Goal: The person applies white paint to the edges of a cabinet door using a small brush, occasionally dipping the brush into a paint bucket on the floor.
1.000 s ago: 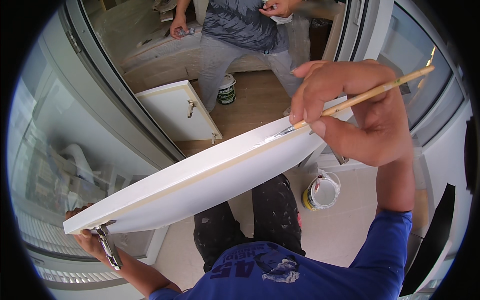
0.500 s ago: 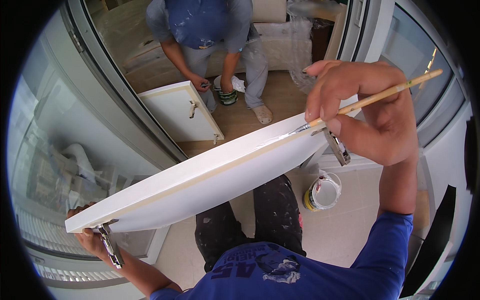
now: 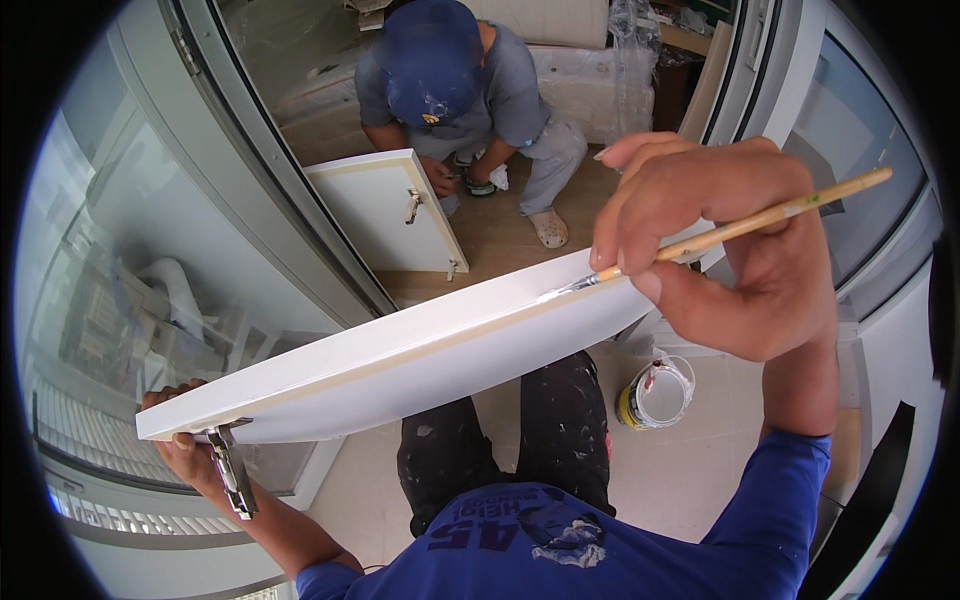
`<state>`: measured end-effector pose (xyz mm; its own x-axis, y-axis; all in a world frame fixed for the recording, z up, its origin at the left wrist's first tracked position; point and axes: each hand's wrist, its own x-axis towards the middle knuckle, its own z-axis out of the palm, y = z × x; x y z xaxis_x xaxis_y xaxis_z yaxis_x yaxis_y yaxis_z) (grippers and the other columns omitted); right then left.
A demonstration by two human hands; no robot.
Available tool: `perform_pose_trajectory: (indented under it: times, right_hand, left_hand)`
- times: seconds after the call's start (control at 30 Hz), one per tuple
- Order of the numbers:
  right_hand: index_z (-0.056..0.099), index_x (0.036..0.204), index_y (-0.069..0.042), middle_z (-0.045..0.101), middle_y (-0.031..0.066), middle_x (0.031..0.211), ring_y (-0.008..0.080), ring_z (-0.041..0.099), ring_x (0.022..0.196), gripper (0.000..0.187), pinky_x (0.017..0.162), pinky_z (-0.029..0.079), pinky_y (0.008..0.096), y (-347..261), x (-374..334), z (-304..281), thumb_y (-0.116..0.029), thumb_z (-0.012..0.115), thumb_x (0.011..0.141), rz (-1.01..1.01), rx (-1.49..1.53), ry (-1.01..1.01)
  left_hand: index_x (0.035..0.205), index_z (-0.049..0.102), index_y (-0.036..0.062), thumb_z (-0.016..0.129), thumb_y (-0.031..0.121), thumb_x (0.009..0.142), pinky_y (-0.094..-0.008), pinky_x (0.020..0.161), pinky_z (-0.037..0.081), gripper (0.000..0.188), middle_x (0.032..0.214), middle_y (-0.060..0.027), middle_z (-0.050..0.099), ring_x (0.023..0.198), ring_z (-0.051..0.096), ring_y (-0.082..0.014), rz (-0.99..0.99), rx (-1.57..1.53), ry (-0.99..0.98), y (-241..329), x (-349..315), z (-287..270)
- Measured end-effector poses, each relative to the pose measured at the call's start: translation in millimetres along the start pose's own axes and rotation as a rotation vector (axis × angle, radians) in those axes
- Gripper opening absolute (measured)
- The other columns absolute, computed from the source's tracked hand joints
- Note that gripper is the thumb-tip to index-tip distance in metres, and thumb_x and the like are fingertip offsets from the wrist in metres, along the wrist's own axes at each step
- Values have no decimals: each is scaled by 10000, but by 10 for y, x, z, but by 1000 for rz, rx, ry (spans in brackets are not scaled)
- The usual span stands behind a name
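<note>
A white cabinet door (image 3: 400, 330) spans the view edge-up, rising from lower left to upper right, with a strip of masking tape along its edge. My left hand (image 3: 178, 440) grips its lower left end, thumb beneath and fingers behind, next to a metal hinge (image 3: 232, 470). In my right hand (image 3: 720, 240), thumb and fingers pinch a thin paintbrush (image 3: 770, 218) with a light wooden handle. White-coated bristles touch the door's narrow edge near its right part. My right hand hides much of the door's far right end.
A paint bucket (image 3: 658, 393) with white inside stands on the tiled floor to the right of my legs. Beyond the sliding-door frame, a person in a blue cap (image 3: 432, 65) crouches beside another white door (image 3: 385, 215) and a small can. Glass panels flank both sides.
My right hand and the brush have moved slightly left and down along the door's edge. The crouching person appears further right, leaning closer to the second door and the can.
</note>
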<state>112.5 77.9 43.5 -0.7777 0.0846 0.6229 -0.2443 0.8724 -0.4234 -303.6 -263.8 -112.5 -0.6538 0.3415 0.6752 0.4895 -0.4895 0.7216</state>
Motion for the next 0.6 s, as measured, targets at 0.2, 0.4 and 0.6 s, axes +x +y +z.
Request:
perform_pose_trajectory:
  times: [0.2,0.4,0.6]
  right_hand:
    - [653,750,-78,696,77,722,221,706,738,133,1004,413,470,33,-31,-59,-9,631,639,-50,20,15]
    - [647,749,-80,692,78,715,224,708,740,120,1004,416,474,68,-21,2,-19,632,648,-82,0,18]
    - [650,765,-70,694,87,721,224,707,740,138,1002,418,465,27,-65,-111,-4,635,644,-38,-26,-7]
  left_hand:
    - [1098,484,0,917,463,640,-457,1006,424,782,905,-56,522,875,565,-213,0,-2,29,1,-11,81]
    - [1110,484,3,916,454,643,-456,1021,418,780,901,-54,514,894,558,-211,-14,-13,29,8,-13,51]
    - [1135,484,-4,916,449,643,-465,1032,416,796,916,-53,512,904,557,-212,-6,-9,26,0,-9,47]
